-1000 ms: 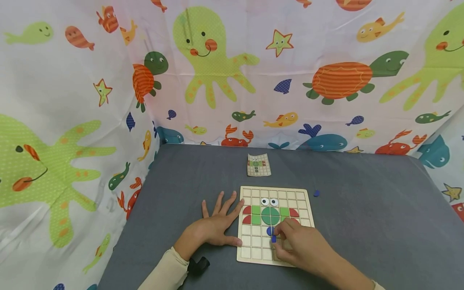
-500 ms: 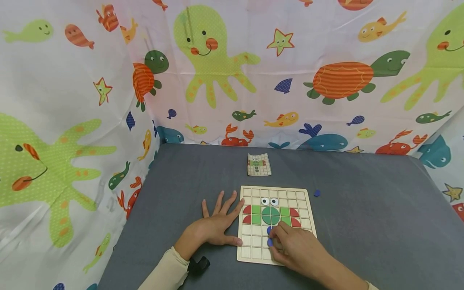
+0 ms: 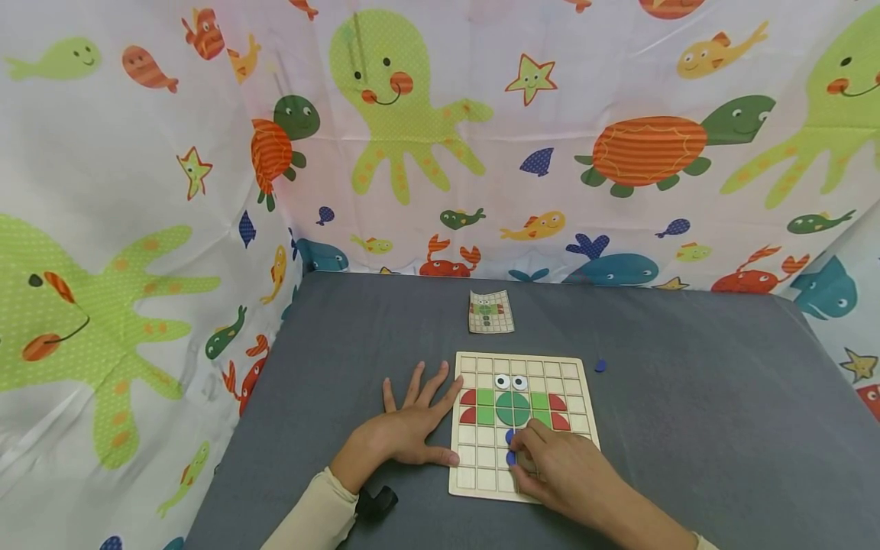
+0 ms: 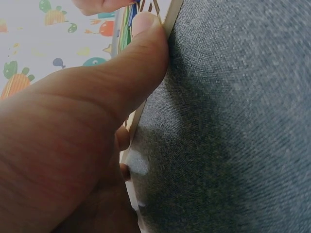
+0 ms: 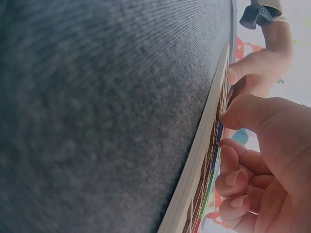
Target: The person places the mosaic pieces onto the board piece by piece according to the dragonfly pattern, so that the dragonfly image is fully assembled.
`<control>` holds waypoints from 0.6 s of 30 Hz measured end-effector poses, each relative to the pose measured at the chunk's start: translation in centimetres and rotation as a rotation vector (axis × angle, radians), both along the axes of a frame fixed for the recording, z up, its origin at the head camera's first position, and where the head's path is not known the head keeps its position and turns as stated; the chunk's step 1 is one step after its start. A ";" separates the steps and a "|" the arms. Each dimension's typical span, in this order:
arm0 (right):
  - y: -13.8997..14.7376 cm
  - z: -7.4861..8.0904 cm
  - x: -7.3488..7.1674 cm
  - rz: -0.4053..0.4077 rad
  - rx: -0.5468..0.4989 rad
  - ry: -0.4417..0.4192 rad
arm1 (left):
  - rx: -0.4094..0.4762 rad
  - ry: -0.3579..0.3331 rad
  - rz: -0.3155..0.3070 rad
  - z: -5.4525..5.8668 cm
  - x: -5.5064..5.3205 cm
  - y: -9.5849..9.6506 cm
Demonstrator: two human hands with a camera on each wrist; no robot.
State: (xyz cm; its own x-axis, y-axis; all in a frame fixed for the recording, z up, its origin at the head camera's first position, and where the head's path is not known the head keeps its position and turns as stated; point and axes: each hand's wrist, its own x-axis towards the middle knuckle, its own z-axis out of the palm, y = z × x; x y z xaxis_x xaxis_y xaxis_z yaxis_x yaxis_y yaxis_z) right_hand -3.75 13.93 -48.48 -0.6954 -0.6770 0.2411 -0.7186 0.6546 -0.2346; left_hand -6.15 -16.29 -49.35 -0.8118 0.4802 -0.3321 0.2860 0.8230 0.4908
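Observation:
A wooden grid board [image 3: 474,480] lies on the grey table, with green, red and googly-eye pieces set in its squares. My left hand [image 3: 412,435] is spread flat beside it, the thumb and a fingertip touching the board's left edge. Over the lower middle of the board, my right hand [image 3: 560,462] pinches a small blue puzzle piece [image 3: 511,458] between thumb and index finger, down at the grid. Just above sits another blue piece [image 3: 509,436], partly covered by the fingers. In the right wrist view, the thumb and curled fingers of the right hand [image 5: 272,160] meet at the board's surface.
A small pattern card [image 3: 491,313] lies behind the board. One loose blue piece [image 3: 601,366] rests on the grey cloth [image 3: 701,397] to the right of the board. A curtain printed with sea animals [image 3: 440,153] hangs around the table's back and sides.
My right hand has moved slightly left, and the blue piece in its fingers has turned and shifted left and down on the grid. The left hand has stayed still.

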 end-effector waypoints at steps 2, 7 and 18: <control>0.0 0.0 0.0 -0.003 0.002 -0.006 | -0.006 -0.010 -0.001 0.4 0.0 0.1; 0.1 0.2 0.1 -0.001 0.010 -0.032 | -0.015 -0.036 0.002 0.8 0.1 0.2; -0.1 0.3 0.1 0.058 0.003 -0.032 | -0.015 -0.017 -0.004 0.0 -0.1 0.0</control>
